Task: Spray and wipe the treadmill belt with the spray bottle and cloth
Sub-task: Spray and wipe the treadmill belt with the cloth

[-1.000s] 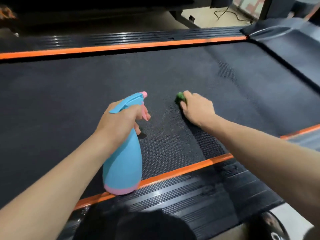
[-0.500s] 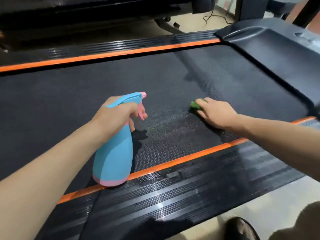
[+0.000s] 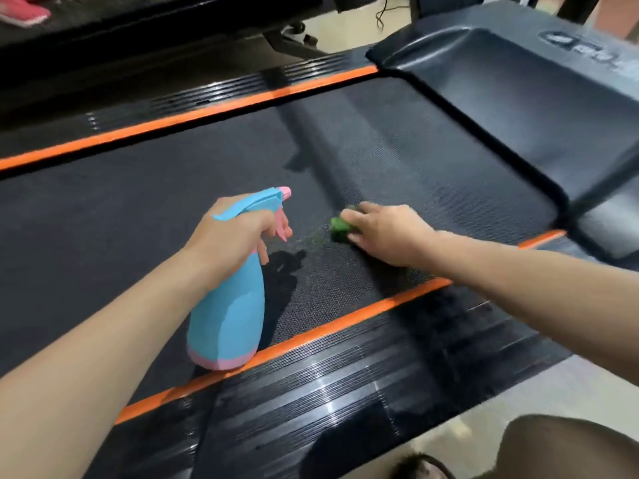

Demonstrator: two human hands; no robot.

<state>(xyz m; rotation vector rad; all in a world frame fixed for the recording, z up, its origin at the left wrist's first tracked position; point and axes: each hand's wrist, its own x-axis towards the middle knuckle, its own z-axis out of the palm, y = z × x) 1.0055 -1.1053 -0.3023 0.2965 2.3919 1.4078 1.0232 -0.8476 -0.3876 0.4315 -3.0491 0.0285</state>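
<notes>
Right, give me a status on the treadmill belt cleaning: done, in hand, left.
Done: a damp-looking patch shows on the black textured treadmill belt between the hands, so spray has probably landed. In hand: the right hand presses the small green cloth on that patch; the left hand grips the blue and pink plastic spray bottle. Left: most of the belt looks dry and unwiped.

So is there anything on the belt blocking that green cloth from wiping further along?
Nothing visible does. The right hand presses the green cloth onto the treadmill belt, and the belt around it lies bare. The spray bottle is off to the side in the left hand.
</notes>
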